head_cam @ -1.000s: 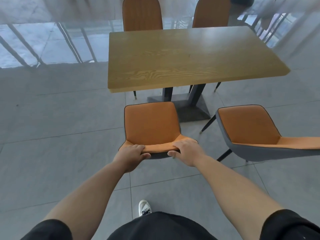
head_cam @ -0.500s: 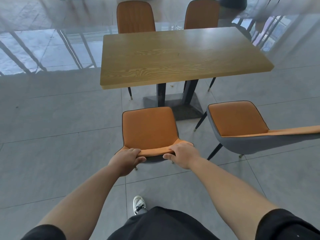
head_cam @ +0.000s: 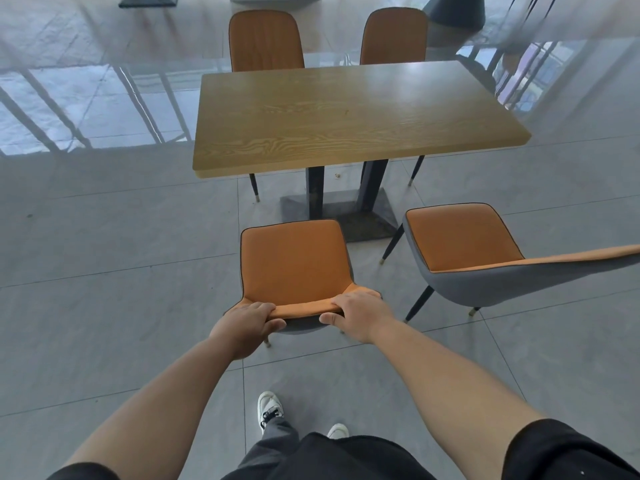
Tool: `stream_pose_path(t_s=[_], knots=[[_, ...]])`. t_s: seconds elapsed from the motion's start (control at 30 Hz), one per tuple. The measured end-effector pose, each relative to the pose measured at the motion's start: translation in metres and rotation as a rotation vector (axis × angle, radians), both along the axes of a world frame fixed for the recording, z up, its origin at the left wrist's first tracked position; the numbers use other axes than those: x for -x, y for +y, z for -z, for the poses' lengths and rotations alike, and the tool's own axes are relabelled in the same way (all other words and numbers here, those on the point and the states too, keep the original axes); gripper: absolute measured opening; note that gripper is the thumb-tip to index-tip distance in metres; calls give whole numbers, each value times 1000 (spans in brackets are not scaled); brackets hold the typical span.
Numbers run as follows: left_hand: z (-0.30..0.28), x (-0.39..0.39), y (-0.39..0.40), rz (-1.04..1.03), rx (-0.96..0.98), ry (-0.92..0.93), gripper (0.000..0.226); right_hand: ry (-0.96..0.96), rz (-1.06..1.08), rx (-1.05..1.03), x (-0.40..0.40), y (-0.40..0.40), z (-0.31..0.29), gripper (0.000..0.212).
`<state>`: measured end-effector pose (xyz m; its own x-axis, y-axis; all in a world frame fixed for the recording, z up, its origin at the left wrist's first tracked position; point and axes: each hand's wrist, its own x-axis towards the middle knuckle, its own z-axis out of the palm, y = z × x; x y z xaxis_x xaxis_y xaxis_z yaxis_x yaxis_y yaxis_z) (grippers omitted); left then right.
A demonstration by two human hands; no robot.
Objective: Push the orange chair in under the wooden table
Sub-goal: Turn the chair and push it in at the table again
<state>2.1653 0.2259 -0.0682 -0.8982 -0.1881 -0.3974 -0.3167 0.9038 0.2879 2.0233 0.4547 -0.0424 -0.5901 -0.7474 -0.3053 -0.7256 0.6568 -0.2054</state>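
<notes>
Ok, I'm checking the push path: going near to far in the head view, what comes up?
White shoe → left hand → orange chair → table base → wooden table → far chairs.

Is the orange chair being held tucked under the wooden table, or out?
Out. The orange chair stands clear of the wooden table, bare floor showing between them; both hands grip its backrest.

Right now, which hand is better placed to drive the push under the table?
Neither alone: left hand and right hand both grip the top of the orange chair backrest, either side of centre. The seat still sits short of the wooden table edge. Push with both.
</notes>
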Motion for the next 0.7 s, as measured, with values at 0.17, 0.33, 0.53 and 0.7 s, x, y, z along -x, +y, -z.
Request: stream_pose_path(t_s=[0.17, 0.33, 0.53, 0.7], knots=[[-1, -2, 3, 2, -3, -20, 52, -5, -3, -3, -3, 3, -1, 62], [-2, -4, 5, -4, -8, -15, 51, -6, -7, -5, -5, 4, 0, 64], [0, -5, 4, -18, 6, 3, 53, -28, -12, 0, -4, 2, -2, 59], [-1, -2, 5, -19, 27, 24, 57, -47, -22, -18, 2, -1, -4, 56]])
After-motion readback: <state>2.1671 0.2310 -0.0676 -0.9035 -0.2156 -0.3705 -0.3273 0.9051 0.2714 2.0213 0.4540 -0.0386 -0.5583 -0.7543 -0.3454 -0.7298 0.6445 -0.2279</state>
